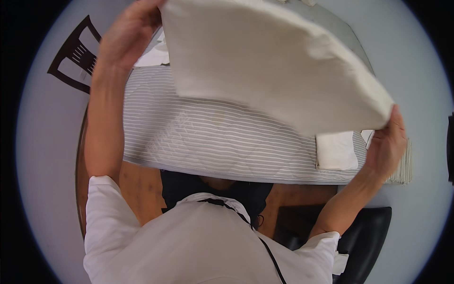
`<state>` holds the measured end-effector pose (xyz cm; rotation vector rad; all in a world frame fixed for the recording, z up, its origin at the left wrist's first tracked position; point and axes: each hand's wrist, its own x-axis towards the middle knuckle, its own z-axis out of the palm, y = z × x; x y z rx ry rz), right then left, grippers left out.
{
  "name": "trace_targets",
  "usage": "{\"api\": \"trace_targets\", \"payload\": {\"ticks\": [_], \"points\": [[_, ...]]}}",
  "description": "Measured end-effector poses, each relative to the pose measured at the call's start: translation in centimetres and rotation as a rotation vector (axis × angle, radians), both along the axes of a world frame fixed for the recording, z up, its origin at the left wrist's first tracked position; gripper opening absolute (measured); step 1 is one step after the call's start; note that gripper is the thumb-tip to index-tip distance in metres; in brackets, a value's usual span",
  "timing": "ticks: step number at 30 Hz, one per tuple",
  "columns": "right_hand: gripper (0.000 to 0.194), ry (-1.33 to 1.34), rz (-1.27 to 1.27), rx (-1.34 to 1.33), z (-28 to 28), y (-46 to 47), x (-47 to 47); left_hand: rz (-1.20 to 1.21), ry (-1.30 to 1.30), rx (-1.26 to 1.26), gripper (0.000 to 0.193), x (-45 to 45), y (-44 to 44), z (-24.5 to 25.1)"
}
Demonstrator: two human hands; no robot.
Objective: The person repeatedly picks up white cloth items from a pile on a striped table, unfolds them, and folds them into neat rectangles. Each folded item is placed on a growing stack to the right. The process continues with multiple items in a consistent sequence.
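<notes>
Both my arms are raised and spread, with a large cream-white cloth (255,67) stretched between my hands above a table or bed-like surface with a grey-and-white striped quilted cover (220,142). At the top left my left hand (129,33) grips one corner of the cloth; its fingertips are partly cut off by the picture's edge. Over at the right, my right hand (388,142) pinches another corner between thumb and fingers. The cloth's lower edge hangs free and is slightly blurred. Just below it, left of my right hand, lies a folded white cloth (336,151) on the striped cover.
White cloth (154,56) lies at the cover's far left. A stack of folded cloths (404,161) stands at the right end. A dark wooden chair (79,56) is at the upper left. A black chair (372,238), bearing a small white piece, stands at the lower right.
</notes>
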<state>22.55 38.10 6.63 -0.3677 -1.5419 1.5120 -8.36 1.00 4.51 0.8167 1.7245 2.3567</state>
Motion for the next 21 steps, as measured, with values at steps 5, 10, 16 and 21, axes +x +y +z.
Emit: {"api": "trace_targets", "payload": {"ticks": [5, 10, 16, 21], "points": [[0.033, 0.012, -0.146, 0.115, -1.8, -2.1, 3.1, -0.018, 0.148, 0.013, 0.033, 3.9, -4.1, -2.0], [0.036, -0.308, -0.268, 0.017, -15.5, -5.5, 5.3, 0.194, -0.212, -0.410, 0.018, 10.0, -6.2, -15.4], [0.034, -0.584, -0.231, -0.170, -26.2, -7.1, 8.8, 0.499, 0.254, -0.818, 0.025, 14.6, -6.9, -23.0], [0.036, -0.642, -0.106, -0.142, -25.7, -5.4, 9.3, 0.488, 0.234, -0.883, 0.028, 14.3, -6.0, -22.6]]}}
